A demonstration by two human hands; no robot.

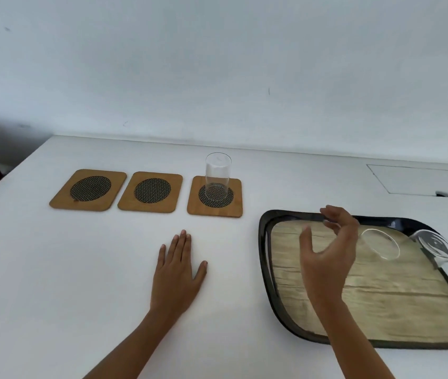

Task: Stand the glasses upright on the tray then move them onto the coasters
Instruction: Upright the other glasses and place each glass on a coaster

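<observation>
Left hand (176, 272) flat on the surface (53, 283), fingers spread, holding nothing. Right hand (326, 253) above the tray (265, 242), fingers open, just beside a tipped glass (380, 243).

The left hand (178, 272) lies palm down, flat on the surface (80, 269), its 4 fingers (181, 242) straight and close together, pointing away from the body, the thumb spread out to the right. Its bare forearm runs back toward the lower edge of the view. The right hand (326, 253) is raised, loosely open and curled, thumb on the left standing up, the other fingers arched over forward, gripping nothing. Its forearm slants down to the lower right.
</observation>
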